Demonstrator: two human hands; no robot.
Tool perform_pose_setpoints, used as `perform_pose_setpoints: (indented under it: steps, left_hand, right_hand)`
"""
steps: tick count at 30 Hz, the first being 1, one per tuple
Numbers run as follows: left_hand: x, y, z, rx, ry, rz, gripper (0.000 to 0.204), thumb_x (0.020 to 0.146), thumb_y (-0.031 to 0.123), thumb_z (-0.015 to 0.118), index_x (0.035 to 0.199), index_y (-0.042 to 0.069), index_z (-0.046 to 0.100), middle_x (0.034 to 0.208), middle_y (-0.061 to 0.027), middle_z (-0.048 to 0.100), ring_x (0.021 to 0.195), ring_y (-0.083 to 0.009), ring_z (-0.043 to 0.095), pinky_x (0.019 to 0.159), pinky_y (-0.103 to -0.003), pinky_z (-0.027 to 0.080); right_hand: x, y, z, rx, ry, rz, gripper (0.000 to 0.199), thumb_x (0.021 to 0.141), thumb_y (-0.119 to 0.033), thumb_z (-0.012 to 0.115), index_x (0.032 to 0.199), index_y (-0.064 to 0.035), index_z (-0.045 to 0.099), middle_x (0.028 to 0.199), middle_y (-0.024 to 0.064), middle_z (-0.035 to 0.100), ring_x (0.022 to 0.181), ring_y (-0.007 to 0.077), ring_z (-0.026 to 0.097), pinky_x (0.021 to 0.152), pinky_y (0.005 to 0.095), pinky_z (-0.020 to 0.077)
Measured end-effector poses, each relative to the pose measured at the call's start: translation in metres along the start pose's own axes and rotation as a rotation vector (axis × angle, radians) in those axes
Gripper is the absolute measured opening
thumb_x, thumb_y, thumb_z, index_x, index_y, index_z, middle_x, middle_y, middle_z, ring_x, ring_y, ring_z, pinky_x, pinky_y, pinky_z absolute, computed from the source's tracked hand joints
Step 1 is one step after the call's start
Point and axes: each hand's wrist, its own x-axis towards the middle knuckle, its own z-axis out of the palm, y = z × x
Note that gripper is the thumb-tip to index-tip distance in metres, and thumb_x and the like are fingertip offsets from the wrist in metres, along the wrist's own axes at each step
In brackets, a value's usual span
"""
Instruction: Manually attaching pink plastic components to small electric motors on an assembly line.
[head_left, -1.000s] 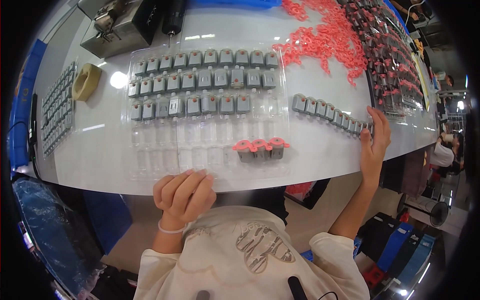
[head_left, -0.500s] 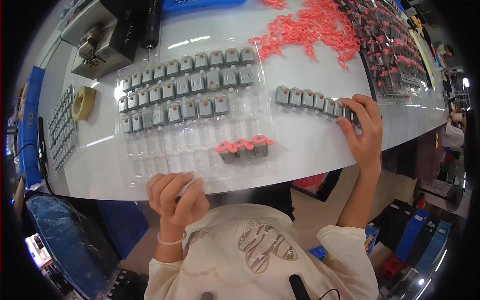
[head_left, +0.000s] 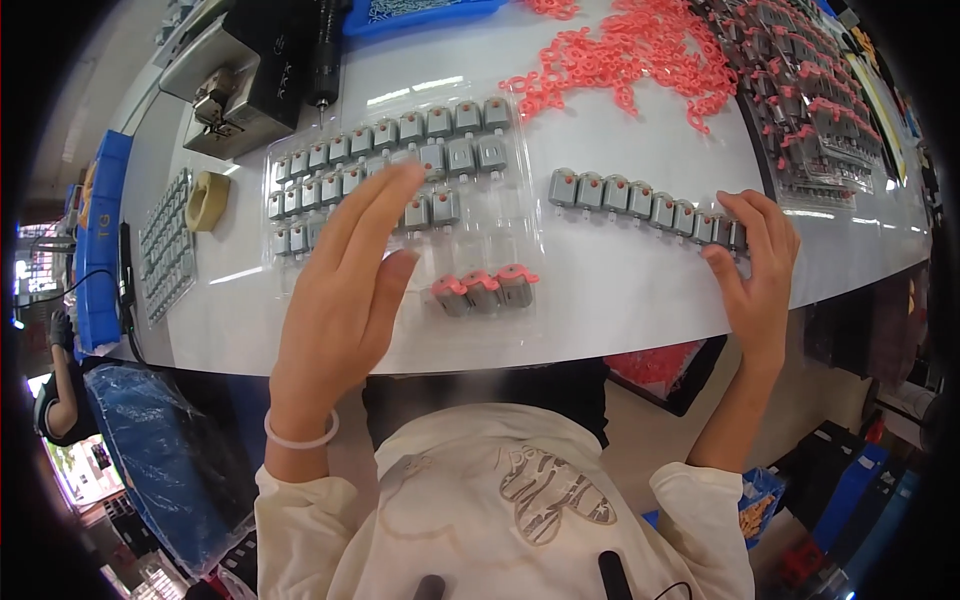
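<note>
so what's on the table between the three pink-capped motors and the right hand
In the head view, only bare white table lies between the pink-capped motors and the right hand. The loose row of motors runs farther back, ending under its fingers.

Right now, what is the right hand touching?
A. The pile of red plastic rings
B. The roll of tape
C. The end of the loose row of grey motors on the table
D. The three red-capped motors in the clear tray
C: the right hand has its fingers on the right end of the loose row of grey motors on the white table, apart from the red rings.
</note>
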Motion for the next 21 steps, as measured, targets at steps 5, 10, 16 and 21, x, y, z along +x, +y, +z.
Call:
perform_pose_setpoints:
  steps: [5, 10, 16, 21]
  left_hand:
    - [-0.006, -0.005, 0.005, 0.218, -0.239, -0.124, 0.055, 0.093, 0.03, 0.052, 0.14, 0.003, 0.037, 0.148, -0.015, 0.033, 0.137, -0.034, 0.029, 0.111, -0.043, 0.026]
    - [-0.013, -0.007, 0.009, 0.245, -0.221, -0.078, 0.055, 0.091, 0.032, 0.054, 0.137, 0.004, 0.041, 0.146, -0.0141, 0.036, 0.136, -0.0342, 0.031, 0.11, -0.045, 0.027]
    - [-0.018, -0.012, 0.005, 0.241, -0.156, -0.028, 0.043, 0.093, 0.029, 0.052, 0.13, 0.005, 0.052, 0.137, -0.0129, 0.047, 0.131, -0.0348, 0.039, 0.108, -0.043, 0.03]
    - [-0.013, -0.018, 0.005, 0.126, -0.023, 0.011, 0.033, 0.086, 0.013, 0.061, 0.117, 0.002, 0.057, 0.124, -0.013, 0.056, 0.116, -0.0336, 0.051, 0.096, -0.043, 0.042]
  right_hand:
    - [-0.001, -0.002, 0.002, 0.094, 0.092, 0.012, 0.041, 0.083, -0.034, 0.065, 0.114, -0.007, 0.06, 0.114, 0.0105, 0.056, 0.11, 0.029, 0.048, 0.098, 0.039, 0.0312]
    - [-0.003, -0.001, 0.0, 0.066, 0.089, 0.016, 0.03, 0.087, -0.021, 0.062, 0.113, -0.0057, 0.061, 0.117, 0.0116, 0.056, 0.11, 0.0288, 0.05, 0.096, 0.0373, 0.0375]
    - [-0.002, -0.004, 0.002, 0.08, 0.092, 0.027, 0.028, 0.087, -0.018, 0.062, 0.113, -0.0058, 0.061, 0.117, 0.0113, 0.057, 0.11, 0.0283, 0.05, 0.096, 0.037, 0.038]
    - [0.002, -0.006, 0.006, 0.007, 0.178, -0.006, 0.027, 0.087, -0.015, 0.062, 0.112, -0.0053, 0.061, 0.117, 0.0107, 0.057, 0.111, 0.0283, 0.051, 0.096, 0.037, 0.0384]
